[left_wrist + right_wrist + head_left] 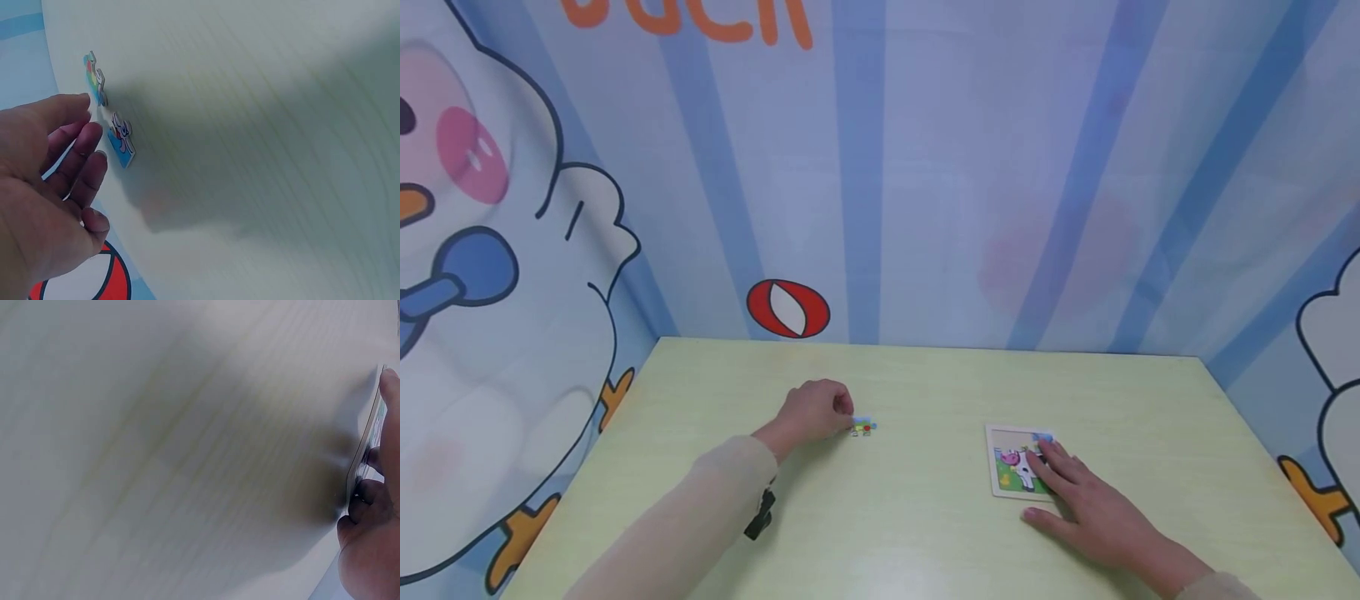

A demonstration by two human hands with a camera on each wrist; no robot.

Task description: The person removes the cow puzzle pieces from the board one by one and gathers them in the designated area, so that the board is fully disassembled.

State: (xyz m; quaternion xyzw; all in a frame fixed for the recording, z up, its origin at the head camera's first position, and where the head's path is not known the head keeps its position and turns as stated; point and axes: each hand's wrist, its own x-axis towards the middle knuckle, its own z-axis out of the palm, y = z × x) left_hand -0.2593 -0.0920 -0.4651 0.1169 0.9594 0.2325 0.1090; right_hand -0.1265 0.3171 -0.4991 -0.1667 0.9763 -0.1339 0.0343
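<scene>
My left hand [815, 410] is at the back left of the table, fingers loosely bent. In the left wrist view its thumb tip is right by a green, yellow and red jigsaw piece [95, 78]. A blue and white jigsaw piece [123, 142] lies beside the fingertips in that view. The head view shows a colourful jigsaw piece [862, 427] at the fingertips. My right hand [1093, 508] rests with extended fingers on the right side of a framed puzzle board [989, 463] with a pink-faced cow picture. The board's right part is hidden under the fingers.
The pale wooden table [917, 533] ends at the back against a blue striped cloth [925, 167] printed with cartoon ducks. A dark strap [761, 515] hangs at the left wrist.
</scene>
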